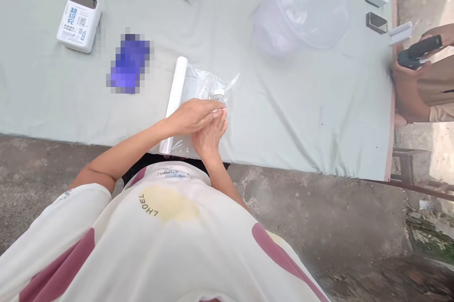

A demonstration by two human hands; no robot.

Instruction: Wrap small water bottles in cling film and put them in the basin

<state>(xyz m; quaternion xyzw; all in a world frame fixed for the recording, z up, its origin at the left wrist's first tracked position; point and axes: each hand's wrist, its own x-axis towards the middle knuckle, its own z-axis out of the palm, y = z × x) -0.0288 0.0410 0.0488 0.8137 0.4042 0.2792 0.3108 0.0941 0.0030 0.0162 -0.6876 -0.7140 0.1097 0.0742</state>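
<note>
Left hand (193,115) lay flat, open, over right hand (209,137) (grip hidden) on clear bag (198,85); film judged limp, slippery, best pinched edgewise

Shirt (166,203) reads "LHOEL"; white box (78,21) print illegible.

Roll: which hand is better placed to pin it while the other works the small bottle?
Left, probably. The left hand has its wrist over the roll; the right hand lies under it, farther from the roll, fingertips by the bottle in the clear film.
</note>
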